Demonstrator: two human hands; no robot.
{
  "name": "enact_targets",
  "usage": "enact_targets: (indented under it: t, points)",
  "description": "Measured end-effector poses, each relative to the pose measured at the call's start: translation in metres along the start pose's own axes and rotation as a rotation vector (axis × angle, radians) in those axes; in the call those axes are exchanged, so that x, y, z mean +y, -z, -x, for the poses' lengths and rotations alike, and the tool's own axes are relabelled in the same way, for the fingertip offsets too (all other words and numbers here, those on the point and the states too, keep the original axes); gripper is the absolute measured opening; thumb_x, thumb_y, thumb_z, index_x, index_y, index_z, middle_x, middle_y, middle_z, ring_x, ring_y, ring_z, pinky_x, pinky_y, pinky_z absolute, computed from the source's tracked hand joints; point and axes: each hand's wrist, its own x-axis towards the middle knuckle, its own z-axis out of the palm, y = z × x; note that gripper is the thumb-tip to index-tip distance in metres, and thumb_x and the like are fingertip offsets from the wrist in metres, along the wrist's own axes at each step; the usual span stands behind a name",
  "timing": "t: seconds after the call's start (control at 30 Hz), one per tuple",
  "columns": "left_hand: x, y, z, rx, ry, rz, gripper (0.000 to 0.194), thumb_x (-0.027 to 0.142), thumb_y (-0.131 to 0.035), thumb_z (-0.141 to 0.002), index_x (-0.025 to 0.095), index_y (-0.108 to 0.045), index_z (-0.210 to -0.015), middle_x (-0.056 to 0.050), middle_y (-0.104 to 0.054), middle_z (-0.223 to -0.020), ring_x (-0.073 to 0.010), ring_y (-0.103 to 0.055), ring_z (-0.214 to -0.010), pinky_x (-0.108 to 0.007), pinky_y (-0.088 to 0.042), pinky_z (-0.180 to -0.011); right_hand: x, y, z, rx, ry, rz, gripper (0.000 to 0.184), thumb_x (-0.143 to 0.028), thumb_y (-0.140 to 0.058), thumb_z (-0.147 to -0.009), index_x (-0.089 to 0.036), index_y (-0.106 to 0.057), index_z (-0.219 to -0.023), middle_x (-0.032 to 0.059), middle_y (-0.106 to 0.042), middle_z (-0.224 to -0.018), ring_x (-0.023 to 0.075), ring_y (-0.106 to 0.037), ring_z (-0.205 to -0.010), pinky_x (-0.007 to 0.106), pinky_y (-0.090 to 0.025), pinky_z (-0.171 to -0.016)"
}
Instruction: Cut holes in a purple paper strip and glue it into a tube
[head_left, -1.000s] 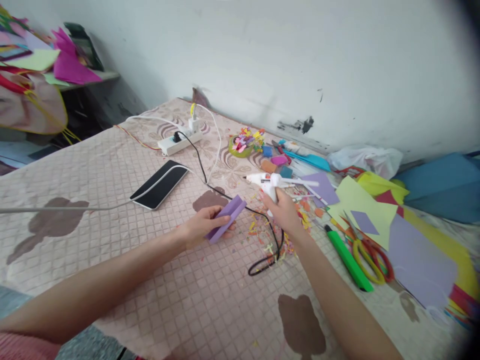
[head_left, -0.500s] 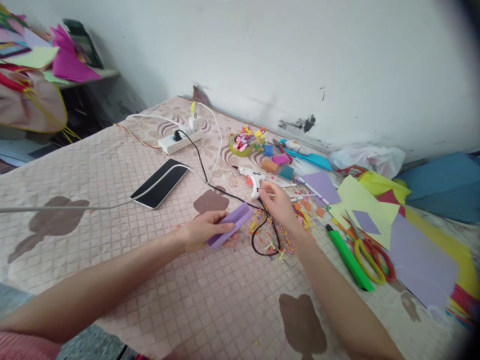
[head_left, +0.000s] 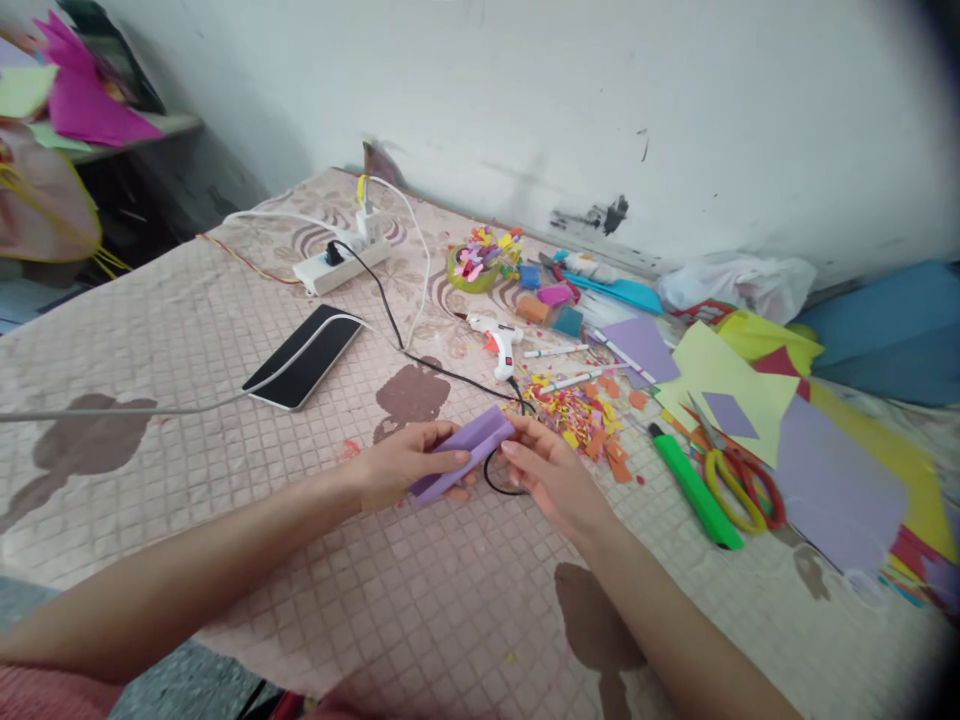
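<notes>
A folded strip of purple paper (head_left: 466, 452) is held between my two hands above the quilted tablecloth. My left hand (head_left: 409, 462) grips its near left part, thumb on top and fingers beneath. At the far right end, my right hand (head_left: 551, 470) pinches the paper's edge between thumb and fingertips. Just beyond lies a white glue gun (head_left: 501, 345) on its side on the cloth, its black cord (head_left: 491, 470) looping behind my right hand. Paper scraps (head_left: 581, 415) in yellow, orange and pink are scattered to the right of the gun.
A smartphone (head_left: 306, 355) and a power strip (head_left: 341, 262) lie to the left. Along the right are a green cutter (head_left: 694, 490), scissors (head_left: 739, 480) and paper sheets (head_left: 832, 490). A green bowl (head_left: 471, 275) of paper pieces stands near the wall.
My right hand has let go of the glue gun, which now lies on the cloth. It has moved back toward me and taken the purple paper's right end. My left hand keeps its grip.
</notes>
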Motion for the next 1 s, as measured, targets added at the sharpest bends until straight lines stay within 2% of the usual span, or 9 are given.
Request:
enact_targets:
  t: [0.13,0.43,0.53,0.63,0.77,1.0]
  points:
    - [0.0,-0.001,0.0,0.012,-0.035,-0.058,0.03,0.036,-0.074,-0.077,0.016,-0.061,-0.097,-0.001,-0.063,-0.086,-0.0133,-0.063,-0.08,-0.031,-0.056,-0.076,0.005,-0.005,-0.001,0.031,-0.004,-0.053,0.027,-0.03,-0.078,-0.069,-0.02,-0.067,-0.092,-0.002,-0.056,-0.073,0.0079,-0.047,-0.057,0.02,-0.036,-0.046]
    - [-0.005,-0.003,-0.001,0.0,-0.121,-0.188,0.03,0.04,-0.064,-0.084,0.016,-0.058,-0.102,-0.003,-0.064,-0.087,-0.0153,-0.064,-0.081,-0.032,-0.056,-0.076,0.013,-0.01,-0.004,0.109,0.0,-0.109,0.025,-0.03,-0.079,-0.065,-0.02,-0.063,-0.082,-0.0031,-0.056,-0.065,0.0093,-0.051,-0.055,0.02,-0.04,-0.045]
    - [-0.007,-0.005,-0.002,0.047,-0.204,-0.278,0.034,0.038,-0.061,-0.085,0.016,-0.055,-0.111,-0.006,-0.063,-0.095,-0.0161,-0.063,-0.083,-0.032,-0.055,-0.075,0.015,-0.011,-0.005,0.139,0.011,-0.123,0.025,-0.029,-0.079,-0.064,-0.019,-0.062,-0.081,-0.0035,-0.056,-0.066,0.0091,-0.052,-0.056,0.02,-0.041,-0.045]
    - [-0.006,-0.009,-0.001,0.131,-0.289,-0.4,0.033,0.034,-0.059,-0.086,0.016,-0.057,-0.114,-0.008,-0.061,-0.107,-0.0181,-0.061,-0.092,-0.031,-0.052,-0.081,0.018,-0.011,-0.005,0.155,0.018,-0.127,0.025,-0.03,-0.077,-0.065,-0.02,-0.062,-0.082,-0.0039,-0.056,-0.064,0.0093,-0.051,-0.054,0.02,-0.042,-0.045]
    - [-0.003,-0.012,0.001,0.187,-0.356,-0.525,0.029,0.03,-0.058,-0.087,0.017,-0.062,-0.113,-0.006,-0.064,-0.105,-0.0191,-0.058,-0.094,-0.031,-0.047,-0.086,0.02,-0.012,-0.006,0.173,0.032,-0.131,0.025,-0.03,-0.077,-0.065,-0.021,-0.06,-0.082,-0.0046,-0.056,-0.062,0.0094,-0.051,-0.052,0.021,-0.043,-0.045]
    - [-0.012,-0.01,-0.002,0.191,-0.332,-0.48,0.03,0.032,-0.053,-0.091,0.016,-0.062,-0.114,-0.007,-0.065,-0.104,-0.0177,-0.061,-0.088,-0.026,-0.054,-0.072,0.022,-0.013,-0.006,0.178,0.045,-0.128,0.023,-0.03,-0.074,-0.069,-0.022,-0.058,-0.083,-0.0053,-0.056,-0.061,0.009,-0.05,-0.049,0.021,-0.043,-0.045]
